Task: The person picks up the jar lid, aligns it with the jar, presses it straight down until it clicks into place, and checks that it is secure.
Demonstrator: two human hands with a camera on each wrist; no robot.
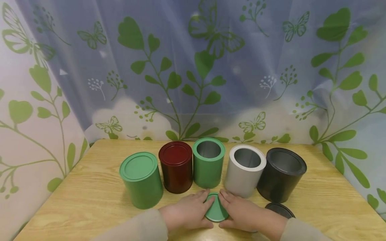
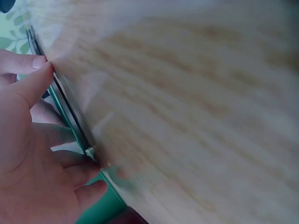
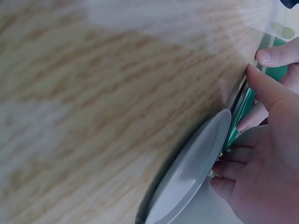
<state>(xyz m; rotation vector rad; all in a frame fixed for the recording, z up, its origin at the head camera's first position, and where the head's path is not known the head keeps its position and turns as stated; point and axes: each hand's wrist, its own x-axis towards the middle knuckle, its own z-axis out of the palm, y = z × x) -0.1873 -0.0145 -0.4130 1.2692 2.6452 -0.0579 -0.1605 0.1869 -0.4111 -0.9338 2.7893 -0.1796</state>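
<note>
A green lid (image 1: 215, 210) lies flat on the wooden table (image 1: 90, 197) in front of a row of cans. My left hand (image 1: 193, 211) grips its left rim, index finger at the far side and thumb at the near side. My right hand (image 1: 241, 213) grips the right rim the same way. In the left wrist view my fingers (image 2: 70, 161) curl against the green lid's edge (image 2: 100, 210). The right wrist view shows a grey lid (image 3: 191, 172) lying under my right hand (image 3: 266, 158), beside the green lid (image 3: 245, 107).
Behind the hands stand a lidded green can (image 1: 141, 179), a lidded dark red can (image 1: 176, 166), an open green can (image 1: 208, 162), an open grey can (image 1: 245, 169) and an open black can (image 1: 281, 174). A black lid (image 1: 279, 209) lies near the right wrist. A leaf-print curtain hangs behind.
</note>
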